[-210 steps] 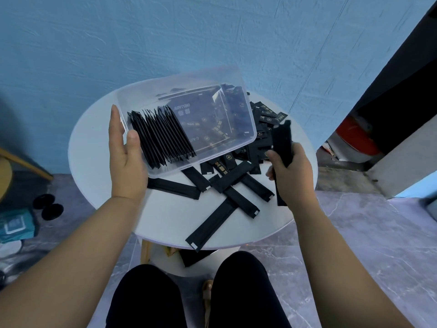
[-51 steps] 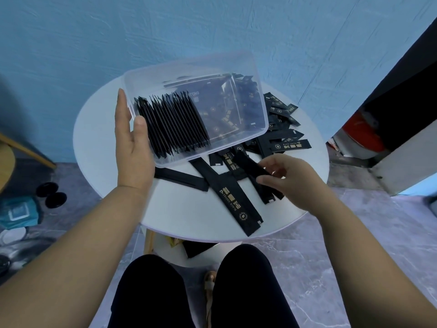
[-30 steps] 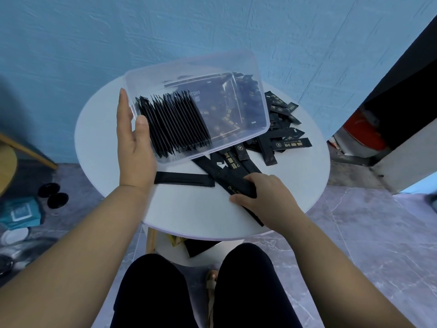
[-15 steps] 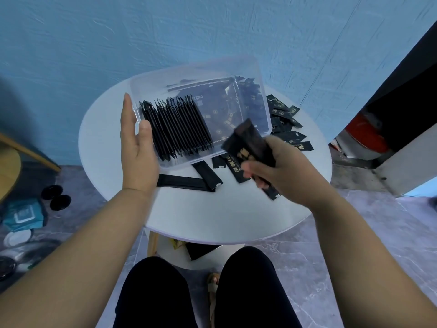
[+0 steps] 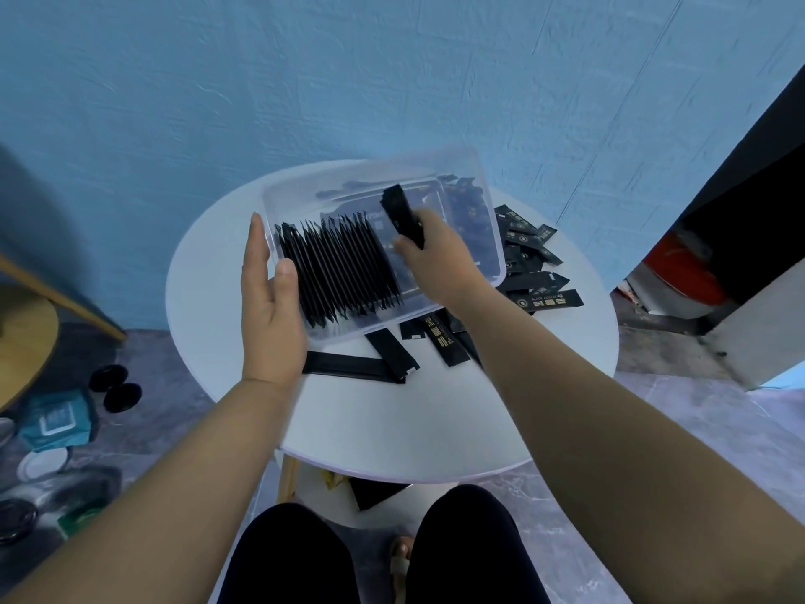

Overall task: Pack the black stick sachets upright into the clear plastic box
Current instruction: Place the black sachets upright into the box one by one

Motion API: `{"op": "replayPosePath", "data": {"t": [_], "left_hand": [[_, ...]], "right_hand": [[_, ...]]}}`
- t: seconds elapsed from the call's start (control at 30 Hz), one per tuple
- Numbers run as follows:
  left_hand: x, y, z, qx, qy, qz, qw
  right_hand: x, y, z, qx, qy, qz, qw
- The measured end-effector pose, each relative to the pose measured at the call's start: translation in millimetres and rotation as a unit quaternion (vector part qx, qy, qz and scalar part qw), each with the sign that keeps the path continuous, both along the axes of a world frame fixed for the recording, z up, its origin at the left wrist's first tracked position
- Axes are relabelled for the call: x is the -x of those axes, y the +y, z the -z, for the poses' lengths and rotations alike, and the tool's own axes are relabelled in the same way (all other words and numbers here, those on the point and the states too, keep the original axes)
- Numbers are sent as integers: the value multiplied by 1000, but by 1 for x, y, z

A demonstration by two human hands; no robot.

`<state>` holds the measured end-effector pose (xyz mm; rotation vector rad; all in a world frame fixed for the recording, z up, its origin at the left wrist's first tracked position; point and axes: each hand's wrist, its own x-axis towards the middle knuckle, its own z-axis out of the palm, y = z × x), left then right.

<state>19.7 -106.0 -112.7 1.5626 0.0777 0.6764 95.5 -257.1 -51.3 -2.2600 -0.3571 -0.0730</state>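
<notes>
While the left hand (image 5: 272,307) props the box (image 5: 300,189) with straight fingers flat along its end wall and the thumb laid on the near corner, the right hand (image 5: 435,259) hangs over the opening, curled tight around a bundle (image 5: 403,215) of black sachets. The bundle sticks up and away from the right thumb, tilted toward the left hand. Its top end is blurred, so the count of sachets in it cannot be told, and its lower end is buried in the fist. The right fingers are hidden behind the back of that hand.

Just beside the left thumb, a row (image 5: 339,268) of sachets stands on edge inside the box and fills it as far as the right hand. The box rests tilted on the table (image 5: 392,420), its opening turned toward the person. Something dark shows through the clear plastic beyond the right hand, its print too faint to read.

Loose sachets (image 5: 531,250) lie in a heap past the right wrist, partly covered by the box. More lie flat under the right forearm, and 1 long strip (image 5: 348,366) lies beside the left wrist.
</notes>
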Motion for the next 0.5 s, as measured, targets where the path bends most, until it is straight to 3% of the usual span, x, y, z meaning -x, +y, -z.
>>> {"op": "replayPosePath", "data": {"t": [0.33,0.5], "left_hand": [[-1,1,-1,-5,-6,0,1000],[-2,2,2,-10,-11,7,1000]], "right_hand": [[-13,0,0,81,27,38,996],[-10,0,3,110,-3,57,992]]}}
